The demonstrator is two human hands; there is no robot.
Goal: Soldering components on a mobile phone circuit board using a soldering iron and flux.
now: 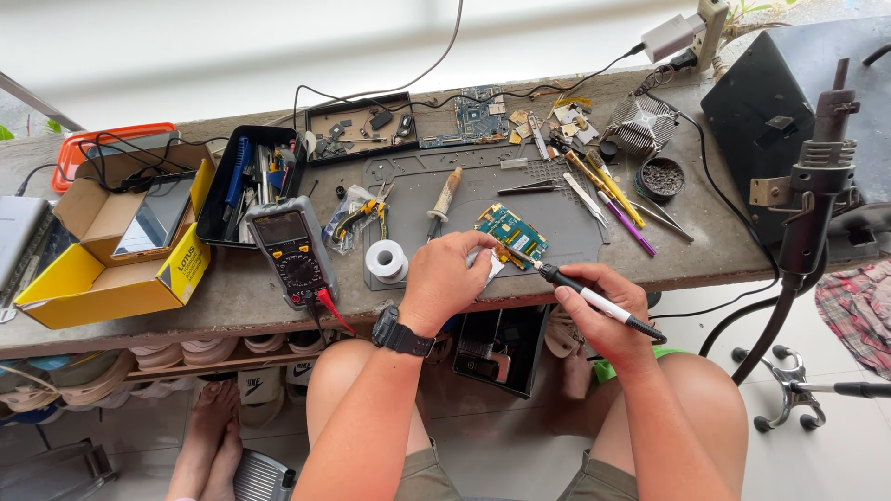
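Meanwhile the right hand (608, 311) grips a soldering iron (594, 299), tip at the circuit board (512, 236); the left hand (447, 275) presses the board's near edge, fingers curled.

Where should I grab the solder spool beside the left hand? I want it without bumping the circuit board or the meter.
Take the solder spool by its round outer rim, from straight above. It stands on end with its hole facing up, so two fingers can pinch opposite sides. The multimeter lies close on one side and the left hand on the other, so a sideways approach looks cramped.
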